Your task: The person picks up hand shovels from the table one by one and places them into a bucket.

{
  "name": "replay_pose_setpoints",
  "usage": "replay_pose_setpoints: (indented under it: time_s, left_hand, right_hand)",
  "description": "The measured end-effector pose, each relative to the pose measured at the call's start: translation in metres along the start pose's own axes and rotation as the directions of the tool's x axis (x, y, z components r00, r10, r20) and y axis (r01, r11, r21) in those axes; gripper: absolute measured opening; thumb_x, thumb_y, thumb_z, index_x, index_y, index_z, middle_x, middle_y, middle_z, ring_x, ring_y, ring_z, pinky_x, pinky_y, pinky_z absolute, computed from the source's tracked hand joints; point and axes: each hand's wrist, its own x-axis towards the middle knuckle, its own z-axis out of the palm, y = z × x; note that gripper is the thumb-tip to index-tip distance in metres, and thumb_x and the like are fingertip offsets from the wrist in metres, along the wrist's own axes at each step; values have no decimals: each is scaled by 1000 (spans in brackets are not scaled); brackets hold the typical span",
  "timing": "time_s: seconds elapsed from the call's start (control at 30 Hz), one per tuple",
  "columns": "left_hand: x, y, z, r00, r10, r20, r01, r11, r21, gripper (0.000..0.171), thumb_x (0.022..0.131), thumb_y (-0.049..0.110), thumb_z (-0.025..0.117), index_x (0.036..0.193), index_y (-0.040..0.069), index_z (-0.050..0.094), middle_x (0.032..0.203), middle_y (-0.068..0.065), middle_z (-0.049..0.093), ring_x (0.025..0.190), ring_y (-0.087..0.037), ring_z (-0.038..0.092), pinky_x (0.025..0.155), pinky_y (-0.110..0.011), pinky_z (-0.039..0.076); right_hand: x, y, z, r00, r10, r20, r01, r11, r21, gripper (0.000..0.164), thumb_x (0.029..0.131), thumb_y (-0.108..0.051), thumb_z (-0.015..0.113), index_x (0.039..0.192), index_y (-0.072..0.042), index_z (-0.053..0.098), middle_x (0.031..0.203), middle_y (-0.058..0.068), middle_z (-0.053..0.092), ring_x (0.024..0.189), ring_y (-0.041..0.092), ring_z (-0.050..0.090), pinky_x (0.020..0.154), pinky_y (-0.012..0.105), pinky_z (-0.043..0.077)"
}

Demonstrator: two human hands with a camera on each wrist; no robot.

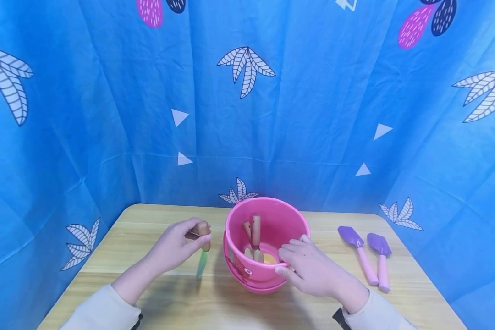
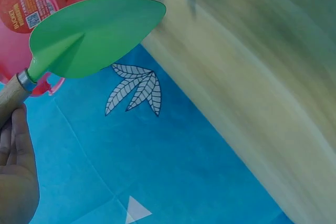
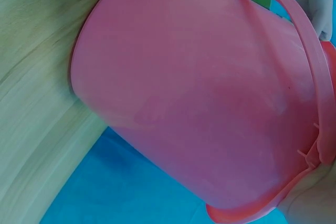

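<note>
My left hand (image 1: 180,243) pinches the wooden handle of a green hand trowel (image 2: 100,35), held blade-down just left of the pink bucket (image 1: 253,270). In the left wrist view the leaf-shaped blade shows in full, in front of the bucket's label. On the bucket's near right rim rests my right hand (image 1: 311,268), its fingers curled over the edge and the thumb outside. Inside the bucket stand tools with wooden handles (image 1: 255,231); their lower ends are partly hidden, and something yellow (image 1: 269,259) lies beside them. The right wrist view is filled by the bucket's side and its handle (image 3: 307,30).
Two small purple shovels with pink handles, one left (image 1: 360,254) and one right (image 1: 381,261), lie on the right of the wooden table (image 1: 161,293). A blue patterned cloth (image 1: 247,137) hangs behind the table and at both sides.
</note>
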Motion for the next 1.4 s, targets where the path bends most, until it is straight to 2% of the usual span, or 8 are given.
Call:
replay_pose_setpoints:
  time_s: [0.37, 0.6, 0.73, 0.93, 1.17, 1.4]
  left_hand:
    - [5, 12, -6, 999, 41, 1, -41, 999, 8, 12, 92, 23, 75, 99, 23, 65, 92, 15, 67, 87, -5, 66, 81, -28, 57]
    - [6, 21, -9, 999, 36, -11, -36, 999, 10, 15, 90, 21, 76, 102, 20, 67, 93, 14, 68, 87, -6, 66, 80, -28, 57]
    - [7, 25, -10, 999, 32, -15, -32, 999, 11, 14, 90, 21, 76, 100, 22, 66, 92, 14, 67, 86, -7, 65, 79, -27, 57]
    - [12, 32, -13, 999, 49, -13, -50, 998, -39, 12, 91, 27, 75, 92, 26, 63, 86, 13, 67, 85, -9, 64, 79, -29, 56]
    - [16, 44, -19, 997, 61, -42, -63, 997, -45, 14, 91, 30, 76, 96, 25, 63, 91, 12, 66, 85, -10, 64, 77, -28, 56]
    - [16, 51, -20, 997, 59, -48, -63, 994, -94, 15, 90, 27, 76, 97, 23, 64, 90, 10, 66, 85, -11, 64, 77, -28, 57]
  right_hand:
    - [1, -1, -2, 1000, 12, 20, -12, 1000, 9, 27, 104, -48, 46, 84, -30, 49, 77, -20, 40, 81, 4, 42, 84, 34, 35]
    - [1, -1, -2, 1000, 4, 19, -4, 1000, 0, 27, 104, -48, 46, 84, -30, 49, 78, -20, 40, 81, 4, 42, 83, 32, 33]
    - [1, 0, -1, 1000, 2, 20, -2, 1000, 2, 27, 104, -48, 46, 84, -30, 49, 77, -20, 40, 81, 4, 41, 82, 32, 33]
    - [1, 0, -2, 1000, 8, 24, -8, 1000, 11, 26, 104, -48, 46, 84, -31, 49, 78, -21, 41, 81, 3, 41, 83, 32, 34]
    - [2, 0, -2, 1000, 1, 19, -2, 1000, 7, 26, 104, -47, 47, 85, -31, 49, 78, -21, 41, 81, 3, 41, 83, 31, 33]
    - [1, 1, -1, 1000, -1, 16, 1, 1000, 8, 25, 104, -46, 47, 84, -31, 49, 77, -21, 40, 80, 3, 41, 82, 31, 33]
